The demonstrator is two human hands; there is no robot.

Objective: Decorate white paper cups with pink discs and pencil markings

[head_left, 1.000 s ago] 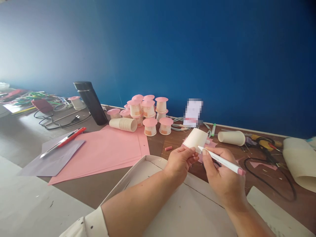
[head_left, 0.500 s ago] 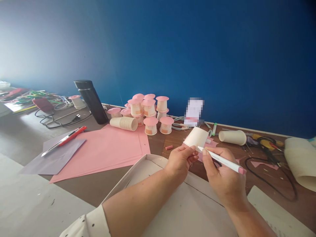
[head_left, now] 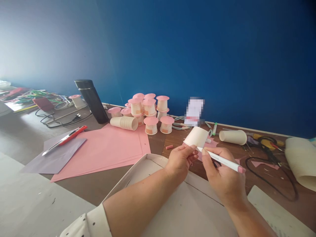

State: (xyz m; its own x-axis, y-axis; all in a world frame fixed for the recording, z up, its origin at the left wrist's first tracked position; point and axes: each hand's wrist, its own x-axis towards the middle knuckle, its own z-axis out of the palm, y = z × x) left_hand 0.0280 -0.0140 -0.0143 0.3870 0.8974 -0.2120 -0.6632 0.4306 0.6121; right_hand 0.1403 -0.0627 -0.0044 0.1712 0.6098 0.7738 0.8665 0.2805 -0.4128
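My left hand [head_left: 181, 161] is closed on the rim of a white paper cup [head_left: 197, 135], which is tilted with its base up. In my right hand [head_left: 224, 174] is a white marker pen [head_left: 222, 159] with a pink end. The pen's tip is at the cup's rim, beside my left fingertips; whether it touches the paper I cannot tell. Both hands are above a shallow white box lid [head_left: 170, 210]. A pink pen cap [head_left: 169, 147] lies on the table to the left of the cup.
Cups with pink paper roofs [head_left: 151, 125] are stacked by the wall. A nested cup row [head_left: 123, 122] lies on pink paper sheets [head_left: 106, 148]. A utility knife [head_left: 65, 140] and black flask [head_left: 91, 102] are at left. More cups [head_left: 298, 161] and a black cable [head_left: 269, 194] are at right.
The pen tip has shifted slightly left and down along the cup's rim. Both hands keep their grips, and the cup has barely moved.
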